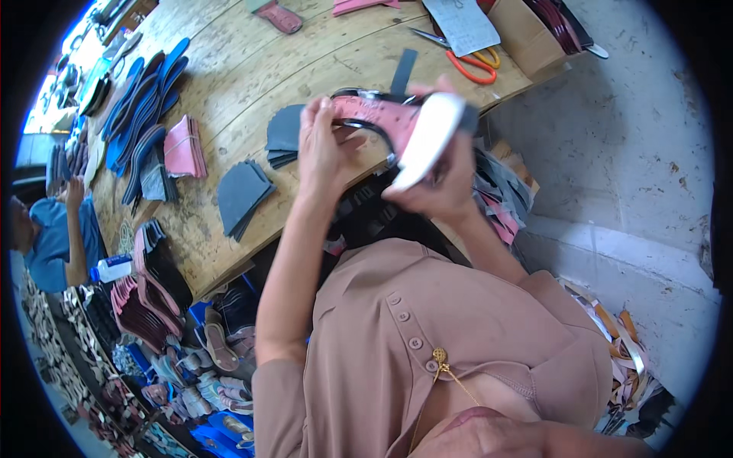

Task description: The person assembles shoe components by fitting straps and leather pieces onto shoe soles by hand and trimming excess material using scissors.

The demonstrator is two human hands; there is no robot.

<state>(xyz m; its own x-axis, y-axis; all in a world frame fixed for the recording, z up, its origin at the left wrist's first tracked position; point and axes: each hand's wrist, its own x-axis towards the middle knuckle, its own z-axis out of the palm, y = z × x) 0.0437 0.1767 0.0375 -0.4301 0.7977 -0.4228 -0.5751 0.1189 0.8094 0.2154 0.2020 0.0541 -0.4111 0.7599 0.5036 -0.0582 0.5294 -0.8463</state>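
A pink sandal [369, 111] with black edging and a white, blurred part [433, 141] is raised over the front edge of the table. My right hand [448, 181] wraps round the white end from below and the side. At the other end, my left hand [321, 145] pinches the pink and black part between thumb and fingers. Beneath my left hand lies a stack of dark grey curved pieces [285, 131], with a second grey stack [244, 196] nearer the table's edge. A dark grey strip [404, 71] lies just beyond the sandal.
Orange-handled scissors [471, 69] and a paper sheet [463, 27] lie by a cardboard box [527, 34]. Blue insoles [141, 107] and a pink bundle [185, 146] sit on the wooden table [229, 76]. A wall [634, 153] stands right; another person [61, 237] is at left.
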